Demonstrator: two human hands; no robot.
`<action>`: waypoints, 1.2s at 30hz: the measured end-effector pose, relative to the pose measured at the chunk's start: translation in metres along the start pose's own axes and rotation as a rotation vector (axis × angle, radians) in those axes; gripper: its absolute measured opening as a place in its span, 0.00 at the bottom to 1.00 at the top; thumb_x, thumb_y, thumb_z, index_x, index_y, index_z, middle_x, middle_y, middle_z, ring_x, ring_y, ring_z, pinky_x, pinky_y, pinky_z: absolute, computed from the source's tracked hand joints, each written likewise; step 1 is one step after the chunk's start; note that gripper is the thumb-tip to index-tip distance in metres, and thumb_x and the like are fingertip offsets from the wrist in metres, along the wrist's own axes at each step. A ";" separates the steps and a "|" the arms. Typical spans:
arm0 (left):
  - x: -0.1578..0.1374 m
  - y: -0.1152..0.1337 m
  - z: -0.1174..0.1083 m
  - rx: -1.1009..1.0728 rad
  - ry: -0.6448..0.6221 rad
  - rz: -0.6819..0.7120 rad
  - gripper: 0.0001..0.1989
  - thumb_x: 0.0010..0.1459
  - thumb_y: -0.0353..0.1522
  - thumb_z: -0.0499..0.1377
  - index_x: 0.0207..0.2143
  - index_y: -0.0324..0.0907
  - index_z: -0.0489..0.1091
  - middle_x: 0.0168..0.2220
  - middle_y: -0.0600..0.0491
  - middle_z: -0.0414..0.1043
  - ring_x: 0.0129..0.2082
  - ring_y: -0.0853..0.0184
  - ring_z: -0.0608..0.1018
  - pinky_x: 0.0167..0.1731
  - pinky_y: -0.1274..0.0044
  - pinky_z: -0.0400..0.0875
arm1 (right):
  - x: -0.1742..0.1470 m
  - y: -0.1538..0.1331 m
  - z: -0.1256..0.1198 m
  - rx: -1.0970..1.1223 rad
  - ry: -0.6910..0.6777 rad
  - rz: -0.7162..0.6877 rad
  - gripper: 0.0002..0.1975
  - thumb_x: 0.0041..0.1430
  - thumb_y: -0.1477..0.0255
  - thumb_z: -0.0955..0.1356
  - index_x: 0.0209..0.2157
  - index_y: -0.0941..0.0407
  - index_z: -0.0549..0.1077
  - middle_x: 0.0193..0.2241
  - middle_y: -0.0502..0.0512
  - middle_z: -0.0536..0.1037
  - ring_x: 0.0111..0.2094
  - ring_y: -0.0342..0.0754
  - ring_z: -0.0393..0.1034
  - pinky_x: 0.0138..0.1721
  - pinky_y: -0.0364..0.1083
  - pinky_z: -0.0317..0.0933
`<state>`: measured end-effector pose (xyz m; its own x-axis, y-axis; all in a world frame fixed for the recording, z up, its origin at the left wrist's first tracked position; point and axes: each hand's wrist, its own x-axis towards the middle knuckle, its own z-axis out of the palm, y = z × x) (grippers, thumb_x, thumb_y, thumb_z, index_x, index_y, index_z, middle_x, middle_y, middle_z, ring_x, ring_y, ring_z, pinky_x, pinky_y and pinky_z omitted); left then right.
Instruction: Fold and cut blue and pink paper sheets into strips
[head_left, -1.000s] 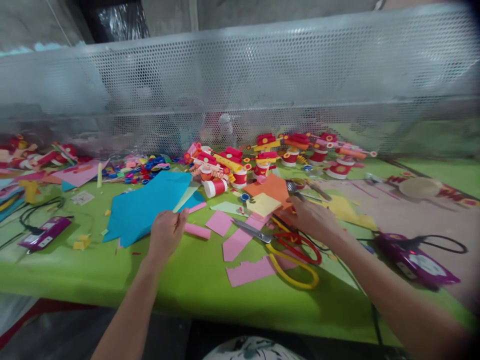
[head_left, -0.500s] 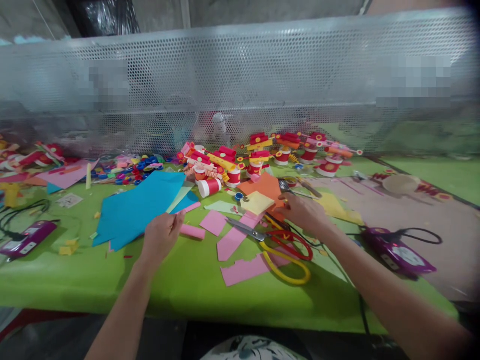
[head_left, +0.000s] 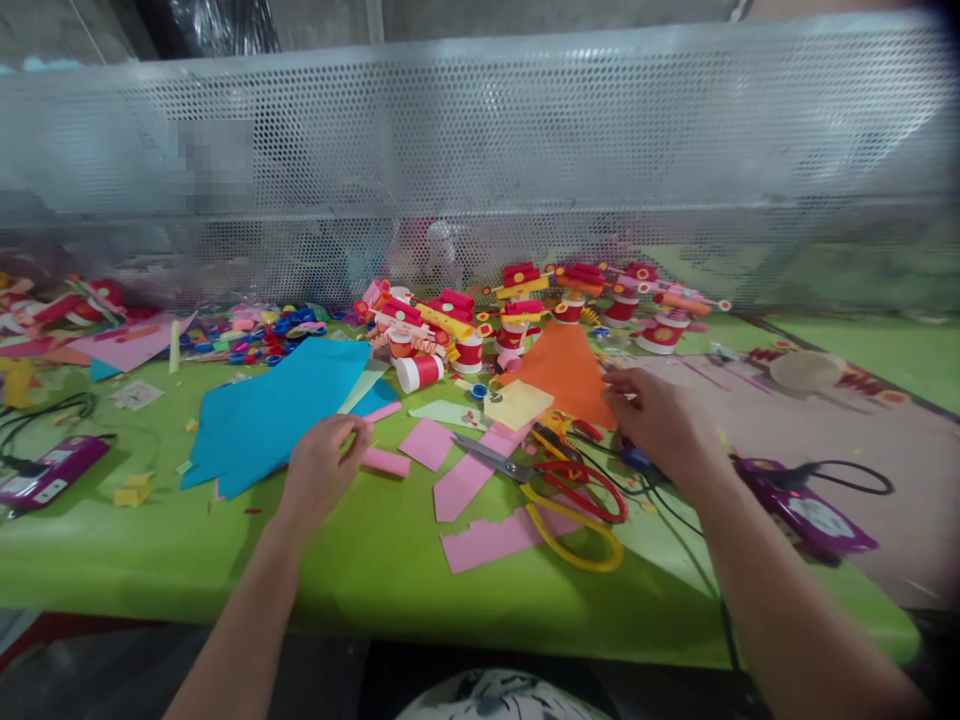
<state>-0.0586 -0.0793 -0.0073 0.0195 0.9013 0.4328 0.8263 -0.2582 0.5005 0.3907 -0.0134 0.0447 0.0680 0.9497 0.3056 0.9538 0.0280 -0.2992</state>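
Note:
My left hand [head_left: 324,468] is at the front left, thumb and fingers closed on a thin pink paper roll [head_left: 383,411]. A thicker pink roll [head_left: 386,462] lies just right of that hand. My right hand [head_left: 664,420] pinches the right edge of an orange paper sheet [head_left: 566,372]; its fingertips are partly hidden. On the near left of the orange sheet lies a pale yellow piece [head_left: 519,404]. Large scissors [head_left: 551,485] with a red and a yellow handle lie open over pink paper pieces [head_left: 487,540] between my hands.
Blue sheets [head_left: 277,410] spread at left, with colourful small parts [head_left: 277,335] behind. Several red-and-white cup models [head_left: 469,350] stand along a perforated metal screen [head_left: 480,140]. Purple power strips [head_left: 810,505] with cables lie at both sides; a round beige item [head_left: 806,370] is at right.
My right hand has moved right, and the orange sheet has shifted that way with it, showing more surface. The dark tool and wooden handle are no longer visible. My left hand has barely moved.

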 end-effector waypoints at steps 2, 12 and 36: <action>-0.001 0.000 0.000 -0.006 -0.035 0.003 0.24 0.75 0.50 0.50 0.39 0.44 0.77 0.48 0.43 0.85 0.46 0.56 0.83 0.43 0.68 0.75 | -0.010 -0.002 -0.005 0.091 0.071 0.069 0.18 0.73 0.61 0.68 0.58 0.54 0.77 0.55 0.61 0.82 0.49 0.52 0.79 0.53 0.56 0.75; 0.001 0.001 0.005 -0.003 -0.170 0.014 0.20 0.73 0.47 0.55 0.42 0.44 0.82 0.48 0.44 0.86 0.43 0.56 0.85 0.39 0.70 0.77 | -0.059 -0.024 -0.028 0.453 0.374 0.214 0.21 0.61 0.56 0.68 0.50 0.52 0.81 0.39 0.62 0.86 0.31 0.53 0.79 0.35 0.51 0.71; 0.001 0.016 -0.002 -0.687 -0.210 -0.263 0.39 0.70 0.58 0.59 0.73 0.46 0.62 0.67 0.38 0.76 0.62 0.50 0.82 0.55 0.65 0.80 | -0.097 -0.088 0.051 0.818 -0.088 -0.087 0.15 0.63 0.60 0.68 0.43 0.53 0.82 0.44 0.59 0.87 0.39 0.51 0.80 0.37 0.47 0.73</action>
<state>-0.0465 -0.0833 0.0029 0.0343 0.9925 0.1176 0.2838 -0.1225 0.9510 0.2853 -0.0920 -0.0047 -0.0517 0.9538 0.2960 0.4382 0.2880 -0.8515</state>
